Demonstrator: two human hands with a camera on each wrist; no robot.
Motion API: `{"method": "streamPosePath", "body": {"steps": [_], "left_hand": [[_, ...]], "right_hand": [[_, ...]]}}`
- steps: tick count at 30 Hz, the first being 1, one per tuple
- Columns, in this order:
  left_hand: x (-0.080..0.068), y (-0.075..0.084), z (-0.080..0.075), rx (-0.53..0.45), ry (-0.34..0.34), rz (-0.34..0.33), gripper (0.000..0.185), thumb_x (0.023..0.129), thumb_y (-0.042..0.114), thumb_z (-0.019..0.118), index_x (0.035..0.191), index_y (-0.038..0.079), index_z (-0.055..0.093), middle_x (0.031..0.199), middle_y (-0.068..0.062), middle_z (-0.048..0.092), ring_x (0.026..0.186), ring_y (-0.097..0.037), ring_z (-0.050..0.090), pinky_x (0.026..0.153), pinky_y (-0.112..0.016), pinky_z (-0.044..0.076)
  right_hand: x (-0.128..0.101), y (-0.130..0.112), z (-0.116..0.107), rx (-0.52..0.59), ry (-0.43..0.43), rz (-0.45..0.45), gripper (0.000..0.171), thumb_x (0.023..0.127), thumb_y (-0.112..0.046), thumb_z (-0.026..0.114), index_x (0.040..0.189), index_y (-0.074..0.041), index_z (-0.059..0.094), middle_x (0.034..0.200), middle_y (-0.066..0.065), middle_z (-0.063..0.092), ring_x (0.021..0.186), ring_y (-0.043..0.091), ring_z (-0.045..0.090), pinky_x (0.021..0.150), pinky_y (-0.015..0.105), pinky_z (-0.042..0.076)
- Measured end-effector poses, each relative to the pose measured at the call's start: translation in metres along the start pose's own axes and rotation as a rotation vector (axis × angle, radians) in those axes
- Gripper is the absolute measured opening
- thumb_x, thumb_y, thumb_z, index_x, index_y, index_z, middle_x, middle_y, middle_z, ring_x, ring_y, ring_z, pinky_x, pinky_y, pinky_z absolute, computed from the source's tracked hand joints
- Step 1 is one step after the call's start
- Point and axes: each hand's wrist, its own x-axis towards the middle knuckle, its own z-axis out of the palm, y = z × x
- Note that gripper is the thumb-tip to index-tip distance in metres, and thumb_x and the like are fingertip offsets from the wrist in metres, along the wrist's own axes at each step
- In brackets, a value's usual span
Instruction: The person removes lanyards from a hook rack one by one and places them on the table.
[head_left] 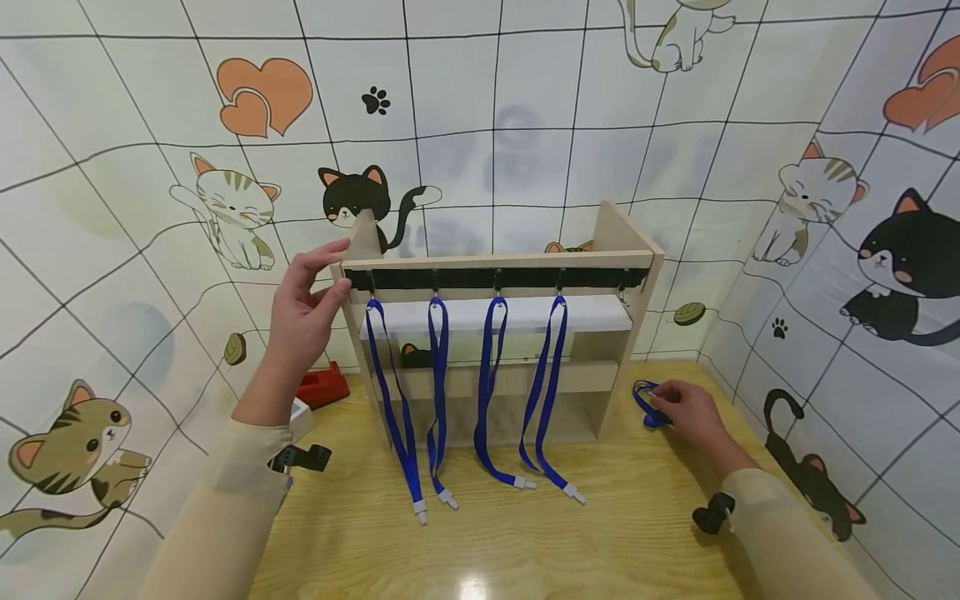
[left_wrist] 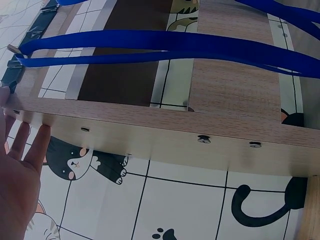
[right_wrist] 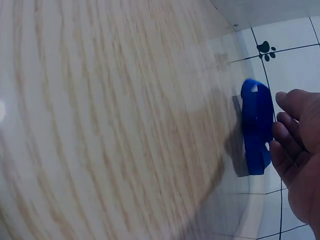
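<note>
My left hand (head_left: 300, 312) grips the upper left corner of a small wooden rack (head_left: 498, 259), thumb at the front. In the left wrist view, the fingers lie against the outer face of its side panel (left_wrist: 165, 135). Blue lanyards (head_left: 487, 358) with white end clips hang from hooks along the rack's black strip (head_left: 465, 278). On the table to the right lies a coiled blue lanyard (head_left: 643, 402). My right hand (head_left: 692, 410) is at this coil. In the right wrist view, its thumb and bent fingers stand apart beside the coiled lanyard (right_wrist: 256, 130).
The rack stands at the back of a wood-grain table (head_left: 480, 550). A bare hook (head_left: 624, 283) is at the strip's right end. Left of the rack are a red object (head_left: 324, 386) and a white item (head_left: 301, 418). Cat-patterned walls (head_left: 480, 125) enclose the table.
</note>
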Motion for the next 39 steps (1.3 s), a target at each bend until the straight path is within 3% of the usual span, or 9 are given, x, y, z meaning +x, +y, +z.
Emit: {"method": "streamPosePath", "body": {"steps": [5,10,15,18,21,27,33,36,39], "left_hand": [[0.001,0.000,0.000,-0.001,0.000,-0.001,0.037,0.110,0.001,0.066,0.146,0.000,0.059,0.163,-0.009,0.058,0.153,-0.027,0.049,0.104,-0.022,0.057],[0.001,-0.001,0.000,0.002,0.001,-0.001,0.037,0.110,0.002,0.066,0.146,0.000,0.059,0.163,-0.008,0.058,0.153,-0.027,0.049,0.104,-0.022,0.057],[0.000,-0.001,0.000,-0.004,0.004,0.002,0.037,0.109,0.000,0.066,0.145,-0.003,0.058,0.162,-0.009,0.059,0.152,-0.027,0.050,0.104,-0.022,0.058],[-0.001,-0.002,0.000,-0.018,0.003,0.001,0.036,0.109,-0.001,0.066,0.144,-0.005,0.058,0.162,-0.009,0.059,0.152,-0.027,0.050,0.104,-0.023,0.058],[-0.002,-0.003,0.000,-0.028,0.003,0.004,0.036,0.109,-0.001,0.066,0.144,-0.004,0.058,0.162,-0.009,0.059,0.152,-0.027,0.050,0.104,-0.023,0.058],[-0.002,-0.003,0.001,-0.030,0.000,0.009,0.036,0.109,-0.001,0.066,0.144,-0.004,0.058,0.162,-0.009,0.059,0.152,-0.027,0.050,0.103,-0.023,0.058],[-0.001,-0.003,0.001,-0.020,0.006,0.005,0.036,0.109,0.000,0.066,0.144,-0.002,0.059,0.162,-0.009,0.059,0.152,-0.027,0.050,0.103,-0.023,0.058],[-0.001,-0.003,0.001,-0.022,0.007,0.006,0.036,0.109,0.001,0.066,0.145,-0.001,0.059,0.162,-0.008,0.059,0.152,-0.027,0.050,0.103,-0.023,0.058],[0.000,-0.003,0.000,-0.025,0.008,0.010,0.036,0.109,0.000,0.066,0.145,-0.001,0.059,0.162,-0.009,0.059,0.152,-0.027,0.050,0.103,-0.023,0.058]], "right_hand": [[-0.001,-0.005,-0.002,0.001,0.017,-0.019,0.015,0.106,-0.014,0.075,0.112,0.001,0.075,0.107,0.017,0.076,0.097,0.031,0.069,0.077,0.033,0.055],[-0.006,-0.020,-0.009,0.008,0.099,-0.054,0.021,0.107,-0.019,0.076,0.116,0.000,0.077,0.107,0.015,0.077,0.098,0.029,0.068,0.073,0.025,0.053],[-0.016,-0.047,-0.019,0.083,0.261,-0.070,0.027,0.110,-0.023,0.072,0.123,-0.001,0.075,0.109,0.016,0.075,0.094,0.018,0.065,0.071,0.015,0.049],[-0.024,-0.066,-0.021,0.150,0.370,-0.065,0.026,0.111,-0.025,0.069,0.125,-0.003,0.072,0.108,0.012,0.073,0.090,0.008,0.062,0.074,0.011,0.047],[-0.033,-0.091,-0.021,0.215,0.471,-0.078,0.023,0.111,-0.024,0.069,0.125,-0.005,0.070,0.105,0.006,0.071,0.087,0.007,0.061,0.074,0.011,0.046],[-0.058,-0.147,-0.018,0.309,0.613,-0.282,0.016,0.108,-0.008,0.072,0.121,0.001,0.070,0.098,0.004,0.069,0.082,0.004,0.061,0.073,0.012,0.046],[-0.075,-0.201,-0.009,0.317,0.603,-0.564,0.026,0.097,0.007,0.079,0.121,0.006,0.069,0.097,0.011,0.072,0.082,0.006,0.061,0.077,0.011,0.050],[-0.078,-0.222,-0.004,0.324,0.568,-0.618,0.031,0.096,0.007,0.081,0.124,0.004,0.069,0.098,0.012,0.072,0.085,0.008,0.062,0.077,0.016,0.052],[-0.076,-0.237,0.002,0.338,0.548,-0.613,0.035,0.096,0.005,0.082,0.128,0.004,0.069,0.101,0.014,0.072,0.087,0.012,0.064,0.077,0.021,0.054]]}}
